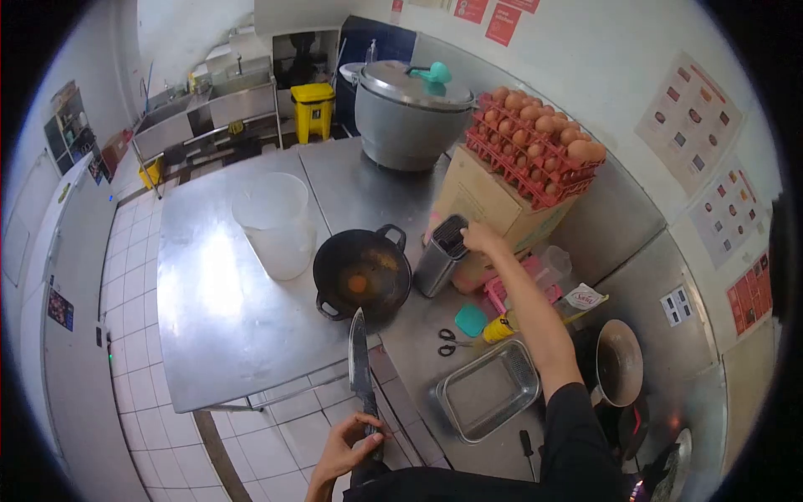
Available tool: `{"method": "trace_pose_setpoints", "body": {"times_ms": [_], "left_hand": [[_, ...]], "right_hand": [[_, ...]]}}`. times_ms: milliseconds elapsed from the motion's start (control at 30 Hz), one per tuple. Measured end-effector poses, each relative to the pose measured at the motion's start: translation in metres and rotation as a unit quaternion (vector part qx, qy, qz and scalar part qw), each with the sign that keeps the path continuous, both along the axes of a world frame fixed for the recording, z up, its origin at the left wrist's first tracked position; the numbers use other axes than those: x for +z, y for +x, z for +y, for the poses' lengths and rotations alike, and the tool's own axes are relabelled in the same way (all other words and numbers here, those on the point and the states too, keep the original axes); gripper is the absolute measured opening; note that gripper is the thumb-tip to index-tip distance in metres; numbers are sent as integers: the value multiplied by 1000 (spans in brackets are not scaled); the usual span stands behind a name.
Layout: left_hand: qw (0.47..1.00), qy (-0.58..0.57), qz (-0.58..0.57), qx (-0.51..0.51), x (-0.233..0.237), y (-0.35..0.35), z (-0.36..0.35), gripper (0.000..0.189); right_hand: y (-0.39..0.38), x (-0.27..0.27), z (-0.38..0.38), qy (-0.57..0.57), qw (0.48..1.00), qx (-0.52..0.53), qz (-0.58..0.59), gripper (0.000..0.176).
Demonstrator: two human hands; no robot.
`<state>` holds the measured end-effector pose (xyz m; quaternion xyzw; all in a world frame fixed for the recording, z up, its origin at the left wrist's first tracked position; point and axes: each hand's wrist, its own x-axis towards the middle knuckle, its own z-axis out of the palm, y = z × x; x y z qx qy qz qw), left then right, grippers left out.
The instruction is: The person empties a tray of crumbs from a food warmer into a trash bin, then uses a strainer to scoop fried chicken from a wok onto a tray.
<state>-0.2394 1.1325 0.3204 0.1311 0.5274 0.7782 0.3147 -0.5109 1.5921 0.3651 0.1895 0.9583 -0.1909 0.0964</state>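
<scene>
My left hand [345, 450] grips the black handle of a long kitchen knife [360, 360], whose blade points away over the steel table's near edge, toward a black two-handled pan [361, 274]. An egg yolk lies in the pan. My right arm stretches out, and my right hand [481, 238] rests at the top of a metal utensil holder [439, 258] beside the pan. Its fingers touch the holder's rim, but whether they grip anything is unclear.
A translucent plastic tub [276, 222] stands left of the pan, a large lidded pot [410, 113] behind it. Red trays of eggs [535, 138] sit on a cardboard box [489, 201]. Nearby are a steel tray [489, 389], scissors [450, 341] and a wok [619, 364].
</scene>
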Motion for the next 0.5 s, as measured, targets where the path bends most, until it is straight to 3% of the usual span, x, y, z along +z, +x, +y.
{"method": "trace_pose_setpoints", "body": {"times_ms": [67, 100, 233, 300, 400, 500], "left_hand": [[1000, 9, -11, -5, -3, -3, 1, 21], [1000, 3, -16, -11, 1, -6, 2, 20], [999, 20, -17, -20, 5, -15, 12, 20], [999, 14, -16, -25, 6, -18, 16, 20], [999, 14, -11, -29, 7, -19, 22, 21], [999, 15, -2, -32, 3, -17, 27, 20]], "right_hand": [[-3, -23, -8, 276, 945, 70, 159, 34], [8, -4, -31, 337, 925, 68, 160, 39], [4, -6, -39, 330, 941, 56, 43, 45], [11, -6, -40, 258, 945, 164, 117, 57], [11, -10, -40, 170, 969, 132, 123, 63], [17, -20, -39, 187, 957, 134, 178, 65]]}}
